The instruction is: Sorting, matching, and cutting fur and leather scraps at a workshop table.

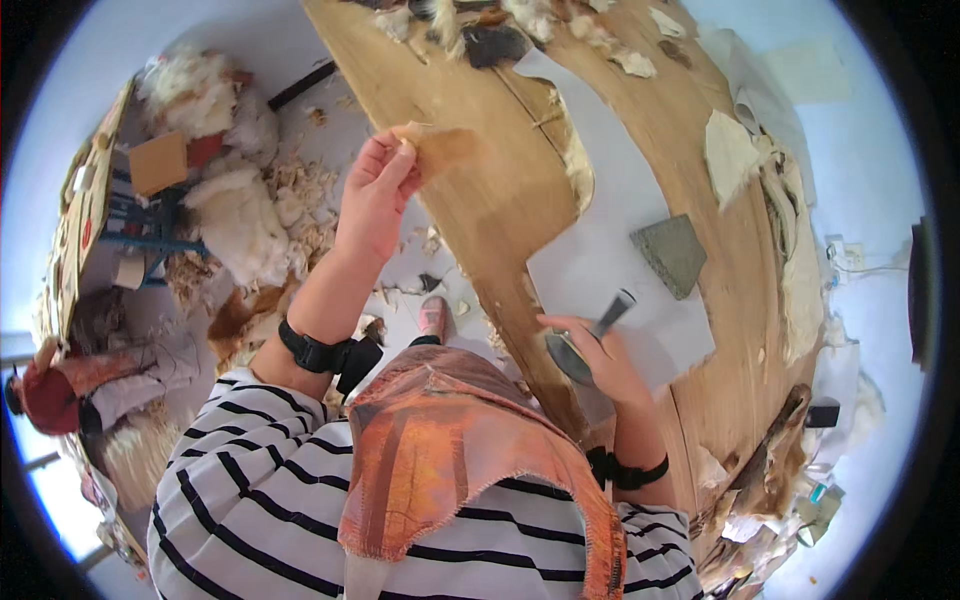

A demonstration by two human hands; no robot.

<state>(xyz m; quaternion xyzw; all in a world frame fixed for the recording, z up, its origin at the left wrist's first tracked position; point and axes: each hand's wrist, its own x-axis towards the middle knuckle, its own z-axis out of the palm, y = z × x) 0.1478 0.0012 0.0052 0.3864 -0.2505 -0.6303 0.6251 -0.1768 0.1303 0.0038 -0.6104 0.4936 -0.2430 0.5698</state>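
Raised beside the long edge of the wooden table (480,202), my left hand (382,169) pinches a thin, pale scrap between thumb and fingers; its material cannot be told. My right hand (604,356) is over the table's near part, closed around a metal tool (574,358) with a rounded dark blade and a grey handle (616,311) that sticks up past the fingers. Under the tool lies a large white sheet (592,262). A grey-green angular stone slab (675,255) rests on the sheet, beyond my right hand. A pale fur-edged piece (576,161) lies along the sheet's left edge.
Fur and hide scraps (525,22) lie at the table's far end, more hides (795,247) along its right side. White fleece (240,225), trimmings and a blue metal frame (157,240) stand left on the floor. A person in red (52,397) works at another table.
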